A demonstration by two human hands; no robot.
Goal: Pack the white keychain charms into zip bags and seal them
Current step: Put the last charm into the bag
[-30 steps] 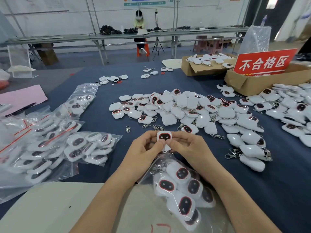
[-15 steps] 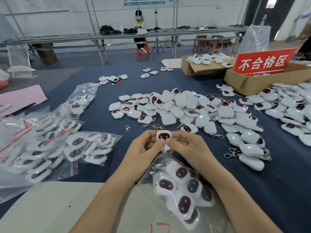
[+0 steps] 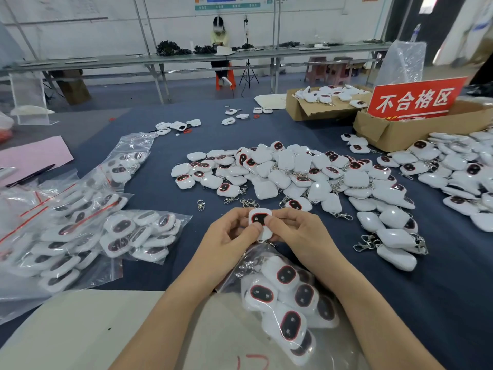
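Note:
A white keychain charm (image 3: 260, 219) with a dark, red-rimmed face is pinched between my left hand (image 3: 231, 235) and my right hand (image 3: 298, 232), both thumbs on its front. Just below my hands lies a clear zip bag (image 3: 289, 300) holding several charms, its mouth hidden under my wrists. A large loose pile of white charms (image 3: 293, 174) spreads across the blue table beyond my hands, and more charms (image 3: 464, 177) lie at the right.
Filled zip bags (image 3: 80, 231) lie at the left. Two cardboard boxes (image 3: 400, 129) with a red sign (image 3: 416, 98) stand at the back right. A beige sheet (image 3: 80, 329) covers the near edge. A loose clasp (image 3: 200, 205) lies nearby. A person sits at a far bench.

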